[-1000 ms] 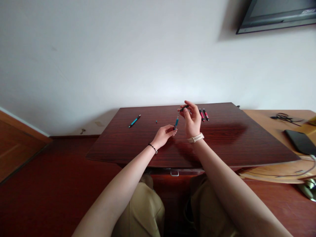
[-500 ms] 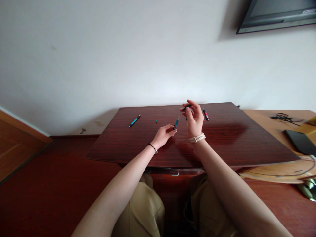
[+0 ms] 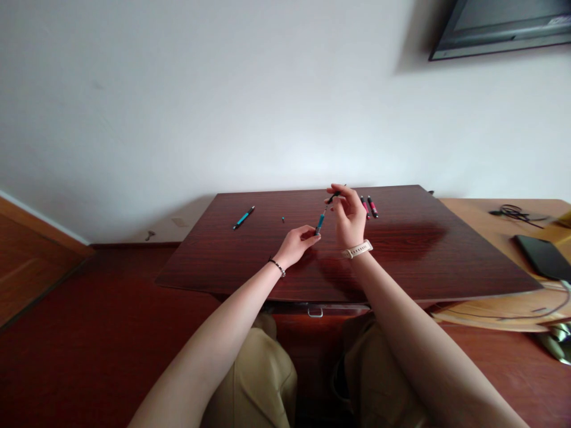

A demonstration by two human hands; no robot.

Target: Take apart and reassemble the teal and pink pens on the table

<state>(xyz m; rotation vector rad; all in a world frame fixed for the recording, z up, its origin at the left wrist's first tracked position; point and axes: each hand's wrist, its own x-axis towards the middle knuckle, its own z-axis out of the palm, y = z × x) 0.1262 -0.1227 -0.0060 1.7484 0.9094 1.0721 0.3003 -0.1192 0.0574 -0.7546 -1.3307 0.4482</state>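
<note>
No text, label, brand, number or sign could be read anywhere in the view. The pens on the desk were too small to show any print, and the wall-mounted screen [image 3: 499, 27] at the top right was dark, with only a tiny blurred mark near its edge that could not be read. The watch band on the right wrist showed no writing.

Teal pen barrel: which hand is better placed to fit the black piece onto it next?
Right, probably. The right hand pinches the black piece just above the teal pen barrel, near its upper end. The left hand grips the barrel's lower end, steadying it.
</note>
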